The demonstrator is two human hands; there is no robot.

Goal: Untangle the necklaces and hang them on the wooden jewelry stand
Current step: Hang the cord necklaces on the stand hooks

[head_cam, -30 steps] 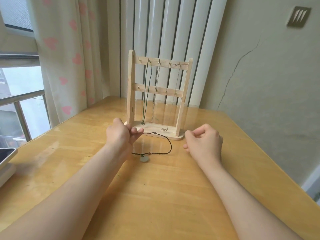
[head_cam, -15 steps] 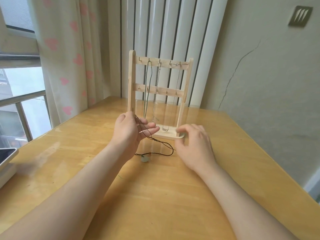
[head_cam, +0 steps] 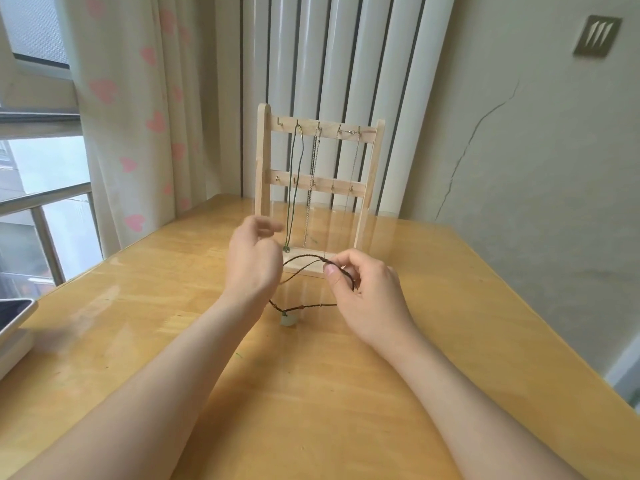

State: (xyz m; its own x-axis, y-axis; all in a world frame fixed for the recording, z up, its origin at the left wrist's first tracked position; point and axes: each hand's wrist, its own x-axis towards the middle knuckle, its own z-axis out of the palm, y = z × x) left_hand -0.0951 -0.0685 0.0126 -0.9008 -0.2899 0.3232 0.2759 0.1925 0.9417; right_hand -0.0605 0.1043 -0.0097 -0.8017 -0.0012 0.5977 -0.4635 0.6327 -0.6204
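Change over the last second: the brown cord necklace (head_cam: 300,266) was stretched taut between both hands, then lay slack across an open left palm. Now the right hand (head_cam: 367,292) has taken it, thumb and fingers (head_cam: 329,271) pinching the cord at its knot, just in front of the base of the wooden jewelry stand (head_cam: 263,168). The left hand (head_cam: 254,258) has lifted and is motion-blurred. Its fingers look loosely curled and the cord passes behind it, so we cannot tell whether it has a grip or has let go. The pale pendant (head_cam: 289,321) hasn't moved and sits on the tabletop (head_cam: 450,306), toward the far edge and near the stand. From it the cord runs up in one open loop to the pinch. We read that as untangling done for this piece and a regrip for hanging under way. The top rail already carries a green cord (head_cam: 294,188), a silver chain (head_cam: 311,188) and a fine chain (head_cam: 349,174). The leftmost top hook (head_cam: 280,123) looks free and is the probable target. No readable writing anywhere. The wall plate (head_cam: 596,36) shows only three slanted bars, the curtain (head_cam: 138,98) has pink hearts, and the device (head_cam: 14,313) at the left tabletop edge has a blank screen.
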